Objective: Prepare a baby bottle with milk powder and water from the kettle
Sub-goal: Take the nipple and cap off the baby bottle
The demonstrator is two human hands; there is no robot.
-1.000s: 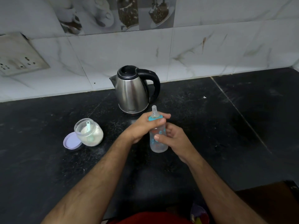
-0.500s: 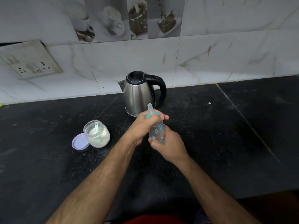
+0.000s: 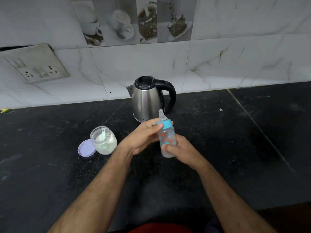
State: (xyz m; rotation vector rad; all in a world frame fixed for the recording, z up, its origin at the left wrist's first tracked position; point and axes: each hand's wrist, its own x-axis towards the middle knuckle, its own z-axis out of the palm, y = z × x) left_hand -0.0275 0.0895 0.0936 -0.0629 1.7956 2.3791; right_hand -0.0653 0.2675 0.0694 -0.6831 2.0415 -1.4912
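Baby bottle (image 3: 167, 140) held above the dark counter (image 3: 235, 148) — right hand (image 3: 181, 151) wrapped round its base, left hand (image 3: 143, 137) pinching the blue collar.
Behind it the kettle (image 3: 148, 98) is partly hidden; an open powder jar (image 3: 103, 140) and its lid (image 3: 86, 147) are set to the left.

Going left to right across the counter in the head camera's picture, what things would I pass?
Purple lid → open jar of milk powder with a scoop in it → left hand pinching the teal collar → baby bottle → right hand gripping the bottle's body. The kettle stands behind.
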